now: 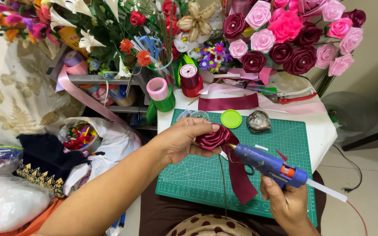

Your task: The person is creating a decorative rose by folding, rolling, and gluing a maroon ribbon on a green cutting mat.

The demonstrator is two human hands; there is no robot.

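My left hand (183, 139) pinches a half-rolled maroon ribbon rose (213, 138) on a thin wire stem above the green cutting mat (281, 131). A loose tail of maroon ribbon (241, 177) hangs down from the rose over the mat. My right hand (287, 201) grips a blue glue gun (267, 165) with an orange trigger, and its nozzle touches the right side of the rose. A white glue stick pokes out of the gun's back toward the lower right.
On the small white table (324, 131) lie a folded maroon ribbon strip (228, 103), a green lid (231, 118), a shell-like dish (259, 121) and ribbon spools (160, 92). Finished ribbon roses (285, 39) and artificial flowers stand behind. Plastic bags and a shelf crowd the left.
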